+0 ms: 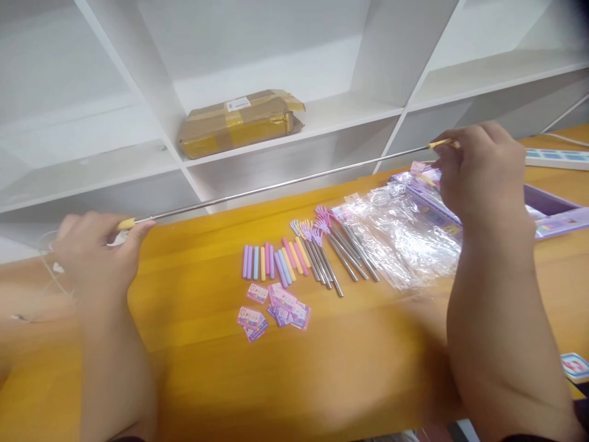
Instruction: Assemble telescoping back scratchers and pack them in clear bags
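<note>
A telescopic back scratcher (294, 182), drawn out to a long thin metal rod with yellow ends, stretches between my hands above the table. My left hand (99, 252) pinches its yellow left end between thumb and fingers. At the other end, higher up, my right hand (481, 166) grips the yellow tip and hides most of it. Below the rod lie several metal back scratchers (324, 264) with pastel claw heads. Beside them are rows of pastel handle tubes (271, 264). Small printed cards (283, 301) lie nearer to me.
Clear plastic bags (405, 245) and an open purple box (559, 221) occupy the right side of the wooden table (197, 368). Behind it stands a white shelf unit (350, 116) holding a taped brown parcel (239, 123). A white cable (50, 282) lies at left.
</note>
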`<state>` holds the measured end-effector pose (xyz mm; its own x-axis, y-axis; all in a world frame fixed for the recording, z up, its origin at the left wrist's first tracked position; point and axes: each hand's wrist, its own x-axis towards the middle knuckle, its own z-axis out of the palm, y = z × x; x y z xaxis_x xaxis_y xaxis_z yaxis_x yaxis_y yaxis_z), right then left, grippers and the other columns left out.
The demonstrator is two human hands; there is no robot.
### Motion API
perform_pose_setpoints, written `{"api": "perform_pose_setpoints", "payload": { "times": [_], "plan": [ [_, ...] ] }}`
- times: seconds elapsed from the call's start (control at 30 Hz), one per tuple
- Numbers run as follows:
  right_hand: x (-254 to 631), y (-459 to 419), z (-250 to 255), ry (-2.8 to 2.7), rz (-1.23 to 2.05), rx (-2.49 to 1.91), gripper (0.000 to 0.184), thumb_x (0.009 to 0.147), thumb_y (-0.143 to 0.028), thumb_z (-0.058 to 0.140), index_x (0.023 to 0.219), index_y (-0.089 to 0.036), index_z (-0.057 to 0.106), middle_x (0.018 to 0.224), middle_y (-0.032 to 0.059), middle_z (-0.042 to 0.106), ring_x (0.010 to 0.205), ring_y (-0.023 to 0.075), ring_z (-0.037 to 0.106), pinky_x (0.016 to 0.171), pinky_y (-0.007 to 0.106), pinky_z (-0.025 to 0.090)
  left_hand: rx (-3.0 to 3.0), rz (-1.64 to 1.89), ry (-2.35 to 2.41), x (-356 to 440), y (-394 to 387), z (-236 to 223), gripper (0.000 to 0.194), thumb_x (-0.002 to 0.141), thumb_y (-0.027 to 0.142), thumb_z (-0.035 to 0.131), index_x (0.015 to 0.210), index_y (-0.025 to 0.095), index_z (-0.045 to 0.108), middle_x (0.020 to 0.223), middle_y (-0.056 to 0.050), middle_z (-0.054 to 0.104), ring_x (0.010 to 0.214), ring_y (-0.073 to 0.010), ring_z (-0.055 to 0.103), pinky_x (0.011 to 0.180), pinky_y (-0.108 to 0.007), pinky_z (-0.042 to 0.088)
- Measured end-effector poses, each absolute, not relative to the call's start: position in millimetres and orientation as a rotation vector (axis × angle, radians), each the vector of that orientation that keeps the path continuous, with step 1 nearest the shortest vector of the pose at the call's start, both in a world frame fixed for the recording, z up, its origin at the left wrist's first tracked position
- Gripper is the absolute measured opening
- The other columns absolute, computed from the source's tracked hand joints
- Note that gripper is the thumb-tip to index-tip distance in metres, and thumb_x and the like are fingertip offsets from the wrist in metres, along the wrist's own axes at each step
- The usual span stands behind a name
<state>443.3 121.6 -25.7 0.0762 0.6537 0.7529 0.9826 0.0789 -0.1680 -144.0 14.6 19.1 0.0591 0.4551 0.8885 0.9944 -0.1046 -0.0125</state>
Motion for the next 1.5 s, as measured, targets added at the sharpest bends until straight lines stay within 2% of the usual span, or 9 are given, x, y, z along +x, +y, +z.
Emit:
{"api": "perform_pose_setpoints", "payload": {
  "times": [0.23,0.4,0.5,0.7,0.87,1.03,1.2,1.33,1.5],
  "plan": [
    [444.0,118.8,-20.6,-1.64,-0.586,-1.708,0.026,0.107,-0.016,0.054,0.122,-0.007,0.075,0.116,0.0202,0.072,0.077,0.0123,0.06,0.079,0.029,0.045,-1.61,-0.996,-1.493,-147.1,11.7,18.8,0.046,0.087,0.063,0.076,0.073,0.019,0.071,0.064,0.0,0.055,0.073,-0.0153,0.041,0.066,-0.027,0.027],
    [445.4,115.0,-23.1,-1.667,-0.711,-1.593,0.029,0.11,-0.028,0.054,0.119,-0.012,0.077,0.113,0.019,0.075,0.095,0.0203,0.068,0.08,0.033,0.047,-1.632,-0.962,-1.492,-150.1,11.0,19.9,0.043,0.087,0.061,0.075,0.075,0.02,0.071,0.064,0.0,0.054,0.073,-0.0163,0.041,0.067,-0.028,0.028],
    [445.9,113.8,-24.2,-1.676,-0.738,-1.588,0.028,0.11,-0.031,0.055,0.118,-0.017,0.077,0.113,0.0164,0.077,0.099,0.0228,0.071,0.077,0.034,0.047,-1.66,-0.971,-1.447,-153.5,10.7,21.8,0.043,0.087,0.059,0.074,0.072,0.019,0.067,0.063,0.0,0.051,0.071,-0.0166,0.04,0.068,-0.029,0.028],
    [442.0,110.6,-22.9,-1.714,-0.792,-1.474,0.033,0.111,-0.036,0.051,0.113,-0.017,0.079,0.108,0.0131,0.079,0.093,0.0196,0.073,0.071,0.032,0.045,-1.734,-0.947,-1.391,-158.3,9.8,23.4,0.04,0.091,0.056,0.069,0.075,0.02,0.065,0.066,-0.001,0.05,0.072,-0.0177,0.039,0.068,-0.031,0.027],
    [426.3,106.8,-21.3,-1.776,-0.795,-1.356,0.035,0.112,-0.04,0.051,0.11,-0.02,0.079,0.103,0.0085,0.08,0.09,0.0165,0.072,0.068,0.03,0.042,-1.755,-0.964,-1.385,-144.7,15.8,17.6,0.037,0.092,0.055,0.072,0.079,0.021,0.07,0.067,0.0,0.052,0.071,-0.0177,0.042,0.069,-0.031,0.029],
    [375.7,98.9,-28.6,-1.915,-0.758,-1.129,0.028,0.111,-0.031,0.051,0.108,-0.024,0.078,0.095,0.0025,0.079,0.073,0.0119,0.062,0.061,0.028,0.036,-1.793,-0.957,-1.325,-93.7,15.2,4.1,0.037,0.095,0.055,0.071,0.079,0.021,0.07,0.066,-0.001,0.054,0.068,-0.0185,0.04,0.067,-0.033,0.03],
    [285.9,60.1,-53.3,-2.285,-0.436,-0.823,0.033,0.11,-0.021,0.042,0.113,-0.025,0.075,0.09,0.0036,0.072,0.069,0.0139,0.055,0.062,0.032,0.034,-1.915,-0.808,-1.337,-24.8,-4.6,-25.2,0.025,0.098,0.049,0.07,0.091,0.026,0.074,0.074,-0.004,0.064,0.071,-0.0223,0.048,0.064,-0.035,0.03],
    [243.3,34.2,-67.7,-2.392,-0.378,-0.767,0.036,0.113,-0.023,0.039,0.107,-0.02,0.074,0.078,0.0027,0.067,0.059,0.014,0.045,0.056,0.035,0.026,-2.072,-0.687,-1.352,-2.7,-11.0,-40.7,0.023,0.101,0.046,0.066,0.09,0.027,0.074,0.07,-0.003,0.062,0.067,-0.0221,0.048,0.062,-0.036,0.032],
    [241.7,38.6,-69.8,-2.408,-0.384,-0.807,0.038,0.115,-0.031,0.039,0.103,-0.021,0.074,0.081,0.0021,0.069,0.061,0.0138,0.045,0.058,0.035,0.025,-2.162,-0.721,-1.336,-9.7,-3.5,-40.9,0.022,0.1,0.044,0.07,0.091,0.024,0.073,0.075,-0.003,0.068,0.072,-0.0224,0.051,0.064,-0.036,0.038]
  ]
}}
